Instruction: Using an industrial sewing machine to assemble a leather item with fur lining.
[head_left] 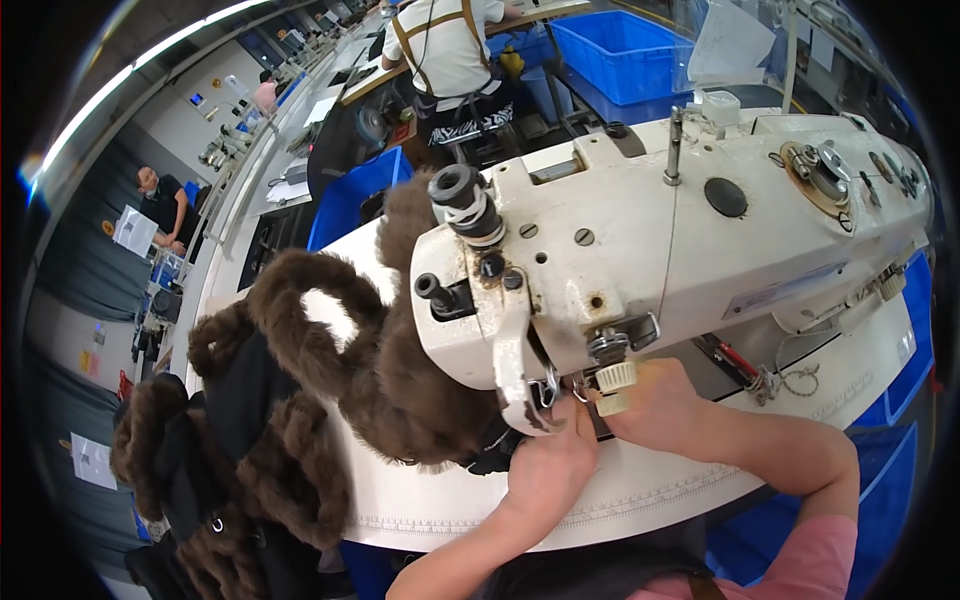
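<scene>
A white sewing machine [640,230] with worn, stained paint fills the right half of the view. My left hand [555,460] is closed in front of the presser foot, its fingertips pressed together. Beside it, at the needle, my right hand [655,405] is curled, with its fingertips partly hidden behind a cream dial [616,377]. What either hand pinches is too small and covered to make out. Left of the machine head lies a brown furry piece [430,390] with looped parts. Its black fabric edge [495,448] reaches my left hand.
More brown fur and black fabric pieces [250,440] hang in a heap off the table's left edge. Red-handled scissors or snips [735,362] lie under the machine arm. Blue bins [620,60] stand behind, and a person in a white shirt [445,50] sits beyond.
</scene>
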